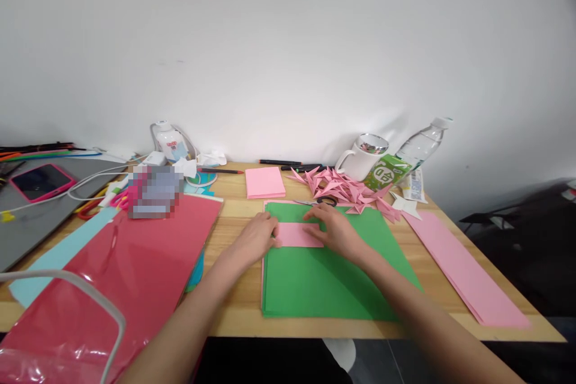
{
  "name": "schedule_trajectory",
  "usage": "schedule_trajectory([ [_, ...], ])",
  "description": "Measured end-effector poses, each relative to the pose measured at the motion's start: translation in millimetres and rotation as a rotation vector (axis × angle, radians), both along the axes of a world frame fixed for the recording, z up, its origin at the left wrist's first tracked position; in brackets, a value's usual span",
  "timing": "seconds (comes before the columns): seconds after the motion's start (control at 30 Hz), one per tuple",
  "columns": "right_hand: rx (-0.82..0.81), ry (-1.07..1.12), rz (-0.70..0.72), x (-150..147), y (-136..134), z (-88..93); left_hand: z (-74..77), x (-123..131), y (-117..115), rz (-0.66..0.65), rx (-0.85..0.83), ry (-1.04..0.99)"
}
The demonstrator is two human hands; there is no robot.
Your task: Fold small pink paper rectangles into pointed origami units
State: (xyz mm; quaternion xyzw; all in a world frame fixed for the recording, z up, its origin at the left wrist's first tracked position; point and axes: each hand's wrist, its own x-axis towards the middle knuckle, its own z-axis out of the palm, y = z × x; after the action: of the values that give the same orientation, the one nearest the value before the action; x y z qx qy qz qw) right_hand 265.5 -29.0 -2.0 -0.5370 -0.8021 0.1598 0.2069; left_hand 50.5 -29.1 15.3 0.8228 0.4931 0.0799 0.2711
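Note:
A folded strip of pink paper [294,236] lies flat on a stack of green paper sheets [324,288]. At its left end my left hand [258,233] has its fingers curled down, gripping that edge. My right hand [333,229] is over the right end, thumb and fingers spread apart, the thumb resting at the strip. Just beyond the right hand, a pair of scissors [327,200] lies at the far edge of the green sheets. A heap of folded pink paper pieces [342,186] sits behind it.
A pink square stack [264,182] stands behind the green sheets. Long pink strips [468,270] lie right. A white mug [362,159], a green box [387,173] and a water bottle [423,143] stand back right. Left are a red sheet [135,264], phone [42,182] and white cable [90,294].

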Motion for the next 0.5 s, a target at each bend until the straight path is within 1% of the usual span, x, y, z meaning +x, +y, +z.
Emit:
schedule_trajectory([
  [0.1,-0.130,-0.091,0.068,-11,10,6.6,2.4,0,0,-0.005,-0.010,0.021],
  [0.2,-0.188,-0.087,0.107,-19,16,9.9,4.0,0,0,-0.007,-0.012,0.044],
  [0.3,-0.229,-0.057,0.112,-21,16,10.0,4.5,0,-1,-0.008,-0.010,0.059],
  [0.37,-0.253,-0.038,0.114,-21,13,9.4,4.7,1,-3,-0.009,0.000,0.077],
  [0.5,-0.200,0.025,0.106,-19,8,7.1,7.7,7,-5,-0.002,0.067,0.178],
])
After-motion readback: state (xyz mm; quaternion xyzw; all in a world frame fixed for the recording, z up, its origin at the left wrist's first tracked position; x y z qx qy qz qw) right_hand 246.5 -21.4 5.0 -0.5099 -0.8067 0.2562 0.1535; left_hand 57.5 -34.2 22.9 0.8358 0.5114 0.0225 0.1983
